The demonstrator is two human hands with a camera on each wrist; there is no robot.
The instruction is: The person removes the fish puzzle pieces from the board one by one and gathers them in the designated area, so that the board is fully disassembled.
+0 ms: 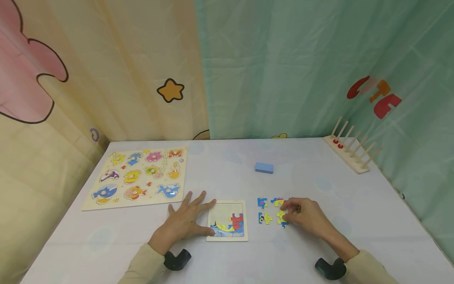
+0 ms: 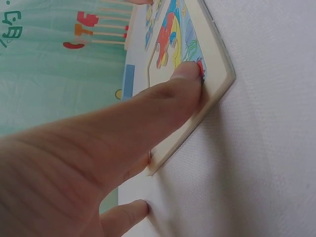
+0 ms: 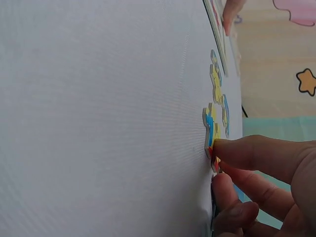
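Observation:
A small square wooden jigsaw tray [image 1: 227, 239] lies on the table, its lower part and right side filled with blue, red and yellow pieces. Spread fingers of my left hand [image 1: 188, 221] hold the tray at its left side; the thumb [image 2: 187, 81] presses on the lower left corner, over the picture. To the tray's right lie several loose puzzle pieces [image 1: 265, 218] in blue and yellow. Thumb and forefinger of my right hand [image 1: 306, 217] pinch a yellow, blue and red puzzle piece [image 3: 209, 131] at the right of this group, partly hidden by the fingers.
A large animal peg puzzle board [image 1: 120, 177] lies at the back left. Behind the loose pieces rests a blue block [image 1: 264, 167]. Near the table's right edge stands a wooden peg rack [image 1: 349, 154] with a few red beads. Curtains [image 1: 283, 71] hang behind the table.

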